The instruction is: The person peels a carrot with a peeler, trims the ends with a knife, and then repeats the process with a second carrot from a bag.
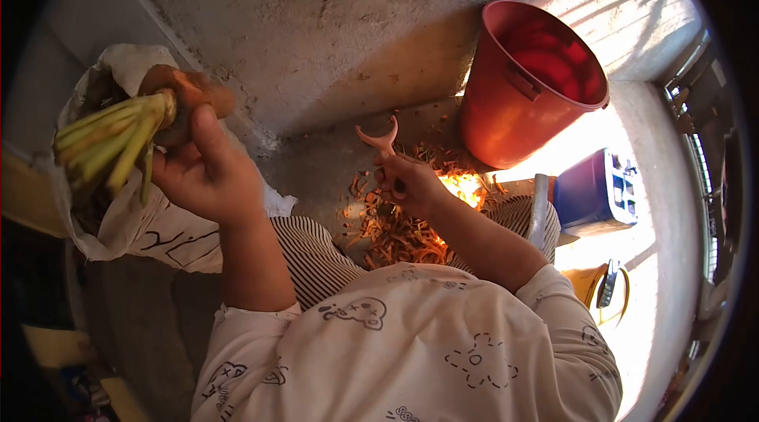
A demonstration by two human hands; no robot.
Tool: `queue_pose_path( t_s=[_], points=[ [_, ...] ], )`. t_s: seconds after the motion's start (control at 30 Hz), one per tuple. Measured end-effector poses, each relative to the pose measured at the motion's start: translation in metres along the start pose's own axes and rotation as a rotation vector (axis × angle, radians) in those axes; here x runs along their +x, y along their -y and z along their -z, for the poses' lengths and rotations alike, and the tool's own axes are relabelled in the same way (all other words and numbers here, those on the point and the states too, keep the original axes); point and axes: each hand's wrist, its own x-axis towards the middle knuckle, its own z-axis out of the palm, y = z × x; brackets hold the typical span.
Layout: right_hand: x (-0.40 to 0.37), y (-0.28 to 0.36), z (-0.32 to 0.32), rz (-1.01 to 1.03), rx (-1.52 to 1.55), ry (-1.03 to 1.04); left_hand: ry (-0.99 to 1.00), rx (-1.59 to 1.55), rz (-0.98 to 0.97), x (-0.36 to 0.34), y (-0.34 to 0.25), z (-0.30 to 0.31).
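My left hand (207,173) is raised at the left, its fingers closed around a thick orange-brown carrot (207,95). Cut green stalks (115,133) stick out from the carrot's top toward the lower left. Behind and below this hand stands a white sack (150,234) with its mouth open; most of its contents are hidden. In the middle, my right hand (411,185) grips a pink Y-shaped peeler (379,137), whose forked head points up and away from me. The peeler is well apart from the carrot. Under my right hand, orange peelings (403,236) lie heaped on the floor.
A red bucket (506,125) stands by the wall beyond my right hand. Farther right are a blue-purple plastic container (589,193) and a yellow object (585,283) with a dark handle. My knees in striped trousers (312,252) flank the peelings. Bright sunlight falls on the right side.
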Motion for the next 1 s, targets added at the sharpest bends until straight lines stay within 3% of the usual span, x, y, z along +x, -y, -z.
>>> queue_pose_path(
  t_s=[0.1,0.17,0.23,0.33,0.43,0.53,0.63,0.73,0.83,0.87,0.93,1.0],
  points=[
    [-0.001,-0.001,-0.010,0.053,0.214,-0.028,-0.007,-0.447,0.327,-0.028,0.011,-0.013],
    [-0.002,0.006,-0.014,0.155,0.357,-0.078,-0.109,-0.642,0.832,-0.056,0.012,-0.026],
    [-0.002,0.014,0.004,0.176,0.368,-0.079,-0.135,-0.711,1.146,-0.090,0.023,-0.030],
    [-0.004,0.023,0.032,0.226,0.339,-0.241,0.115,-0.837,1.204,-0.123,0.026,-0.029],
    [-0.004,0.040,0.069,0.362,0.186,-0.298,0.576,-0.825,1.655,-0.121,0.044,-0.007],
    [-0.012,0.074,0.086,0.411,-0.046,-0.366,1.521,-0.077,1.514,-0.095,0.050,0.010],
    [-0.028,0.101,0.052,0.351,-0.242,-0.426,1.227,0.162,1.246,-0.102,0.064,0.012],
    [-0.021,0.108,0.036,0.287,-0.348,-0.392,1.010,0.089,0.425,-0.133,0.075,-0.003],
    [0.013,0.098,0.067,0.249,-0.400,-0.279,1.124,-0.558,1.279,-0.161,0.082,-0.012],
    [0.023,0.094,0.078,0.235,-0.413,-0.238,1.116,-0.669,1.417,-0.171,0.087,-0.009],
    [0.019,0.094,0.051,0.236,-0.457,-0.428,1.087,-0.895,1.684,-0.185,0.097,-0.004],
    [0.017,0.091,0.046,0.246,-0.552,-0.598,1.090,-1.018,1.736,-0.187,0.100,-0.002]
  ],
)
